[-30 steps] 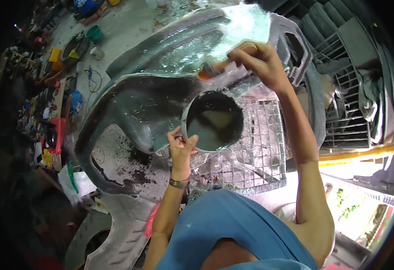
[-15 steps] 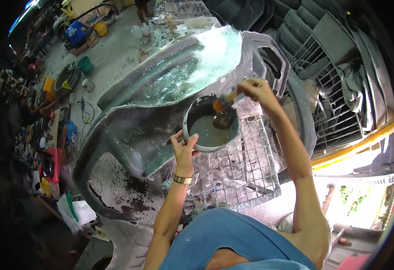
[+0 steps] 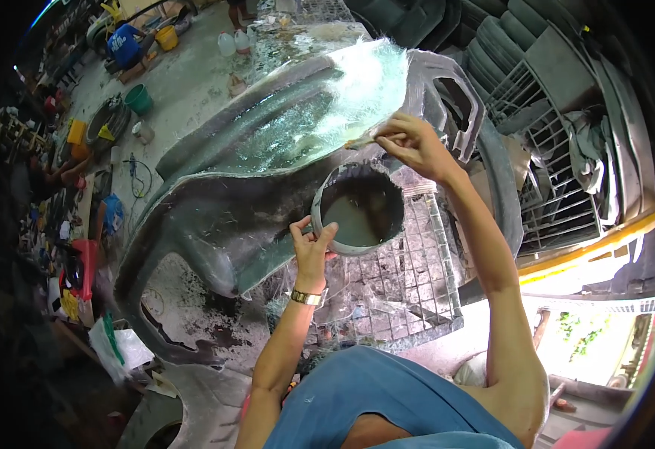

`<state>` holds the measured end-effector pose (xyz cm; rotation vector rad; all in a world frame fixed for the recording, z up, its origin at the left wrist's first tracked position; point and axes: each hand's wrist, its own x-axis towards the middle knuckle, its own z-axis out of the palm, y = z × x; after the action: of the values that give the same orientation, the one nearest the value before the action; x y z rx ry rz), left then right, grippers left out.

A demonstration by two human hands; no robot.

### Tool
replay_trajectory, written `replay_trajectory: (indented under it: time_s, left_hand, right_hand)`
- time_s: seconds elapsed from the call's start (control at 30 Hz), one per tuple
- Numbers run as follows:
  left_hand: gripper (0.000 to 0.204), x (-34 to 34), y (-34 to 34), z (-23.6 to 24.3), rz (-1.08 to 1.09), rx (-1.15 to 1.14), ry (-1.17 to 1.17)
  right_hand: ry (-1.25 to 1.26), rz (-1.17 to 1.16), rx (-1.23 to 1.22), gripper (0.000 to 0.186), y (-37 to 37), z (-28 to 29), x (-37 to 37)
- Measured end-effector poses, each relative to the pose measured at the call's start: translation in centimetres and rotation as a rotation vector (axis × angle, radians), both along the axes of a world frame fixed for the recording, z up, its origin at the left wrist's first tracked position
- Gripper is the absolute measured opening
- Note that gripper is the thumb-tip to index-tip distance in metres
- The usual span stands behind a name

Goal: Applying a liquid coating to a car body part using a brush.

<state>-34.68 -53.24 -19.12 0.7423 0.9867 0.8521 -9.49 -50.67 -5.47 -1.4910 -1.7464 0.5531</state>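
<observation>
My left hand (image 3: 312,245) grips the near left rim of a round pot (image 3: 317,198), thumb over the edge and fingers outside. Murky grey-brown liquid (image 3: 350,218) lies inside it, and the inner wall is stained dark. My right hand (image 3: 415,147) pinches the handle of a brush (image 3: 360,141), just beyond the pot. The brush's bristle end is blurred, close to a large dark moulded panel (image 3: 193,213). Across the panel's upper part lies a whitish, glossy fibre mat (image 3: 357,86); its far right looks dry and frayed. Whether the bristles touch it I cannot tell.
Beneath the pot is a wire-grid rack (image 3: 417,277) with a spattered top. A metal cage (image 3: 540,150) and stacked dark panels stand at the right. On the floor at the left are a green bucket (image 3: 138,99) and coiled hoses. A person in blue (image 3: 124,46) crouches farther off.
The brush has come up out of the pot and moved away toward the mat with my right hand. My left hand still holds the pot, now slightly farther right in the picture.
</observation>
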Motion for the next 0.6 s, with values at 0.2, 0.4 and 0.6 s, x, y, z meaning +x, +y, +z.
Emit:
replay_trajectory:
  time_s: [0.2, 0.4, 0.6]
  left_hand:
    - [0.06, 1.3, 0.6, 0.8, -0.038, 0.029, 0.033]
    - [0.061, 3.5, 1.2, 1.4, -0.045, 0.032, -0.015]
    - [0.055, 4.5, 2.1, 2.0, -0.078, 0.058, -0.015]
  right_hand:
    - [0.031, 0.0, -0.067, 0.013, -6.7, -1.8, 0.3]
    - [0.127, -0.157, -0.182, 0.017, -6.0, -5.2, 2.0]
    - [0.448, -0.318, -0.076, 0.027, -2.0, -0.4, 9.4]
